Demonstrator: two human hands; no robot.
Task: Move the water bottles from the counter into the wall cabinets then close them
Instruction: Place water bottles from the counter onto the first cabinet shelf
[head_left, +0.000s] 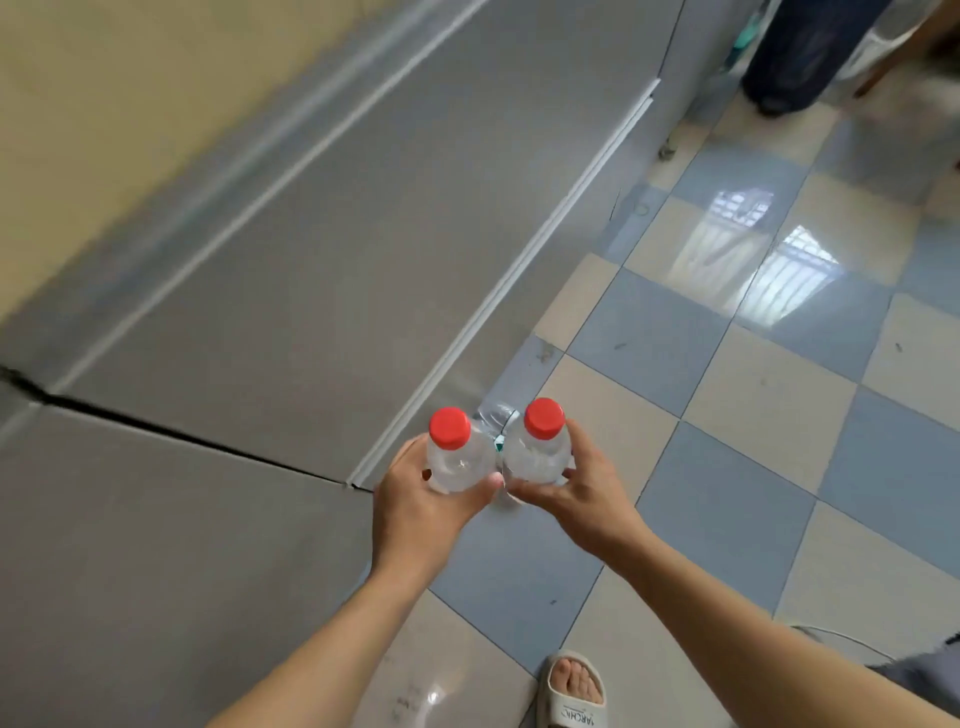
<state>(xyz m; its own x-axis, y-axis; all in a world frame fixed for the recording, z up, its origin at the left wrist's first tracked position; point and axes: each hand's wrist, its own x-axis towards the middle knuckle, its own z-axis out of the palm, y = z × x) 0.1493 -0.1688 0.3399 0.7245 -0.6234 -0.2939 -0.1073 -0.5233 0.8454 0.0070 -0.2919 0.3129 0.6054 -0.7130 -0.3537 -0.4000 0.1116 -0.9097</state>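
Observation:
Two clear water bottles with red caps stand upright side by side in front of me, above the floor. My left hand (415, 499) grips the left bottle (457, 457) around its body. My right hand (582, 488) grips the right bottle (537, 449) the same way. The bottles nearly touch each other. To the left runs a long grey cabinet front (311, 260) with a white edge strip; a dark gap divides two of its panels. The picture is blurred and tilted.
Blue and beige checkered floor tiles (727, 389) spread to the right. My foot in a beige slipper (574, 691) shows at the bottom. Another person's legs in dark trousers (795, 57) stand at the top right. A yellow wall (104, 104) lies top left.

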